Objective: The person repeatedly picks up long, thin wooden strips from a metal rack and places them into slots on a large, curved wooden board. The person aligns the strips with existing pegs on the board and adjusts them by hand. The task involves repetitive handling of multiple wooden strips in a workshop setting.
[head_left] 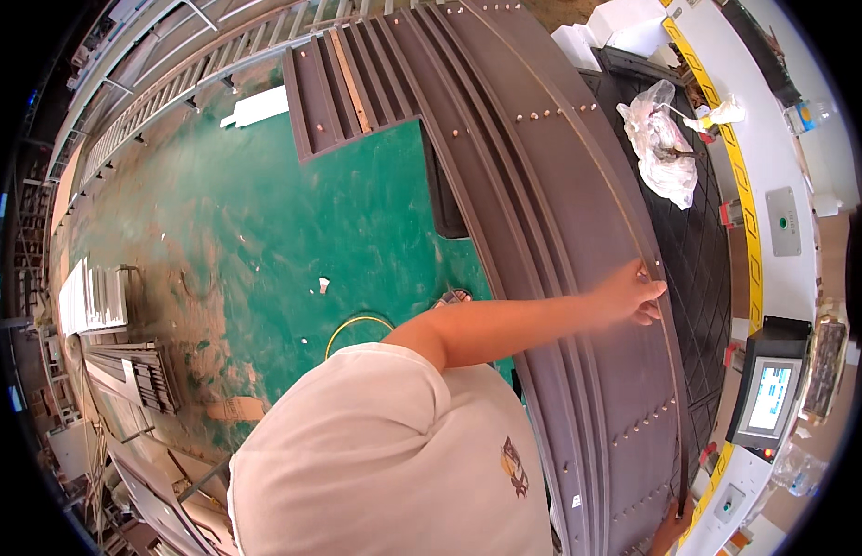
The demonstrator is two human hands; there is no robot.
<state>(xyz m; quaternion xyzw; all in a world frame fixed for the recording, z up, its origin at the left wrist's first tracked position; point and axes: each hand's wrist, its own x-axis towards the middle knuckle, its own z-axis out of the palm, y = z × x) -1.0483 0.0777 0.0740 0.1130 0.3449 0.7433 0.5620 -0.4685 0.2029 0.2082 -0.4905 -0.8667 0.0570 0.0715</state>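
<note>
My left hand (632,293) reaches across a long brown panel (589,213) to its far right edge. Its fingers are curled and pinched together; a tiny pale bit shows by them, too small to name. Rows of small pale pegs (553,113) stand up from the panel, and a thin light line runs along its length. My right hand (672,528) shows only in part at the lower right, beside the panel's edge, next to a thin dark strip (683,473). What its fingers do is hidden.
Beyond the panel runs a dark belt-like surface (695,306), with a crumpled plastic bag (663,148) on it. A white machine rail with yellow-marked edging carries a control screen (772,397). Narrow brown strips (357,79) lie farther off. A yellow hose (357,321) crosses the green floor.
</note>
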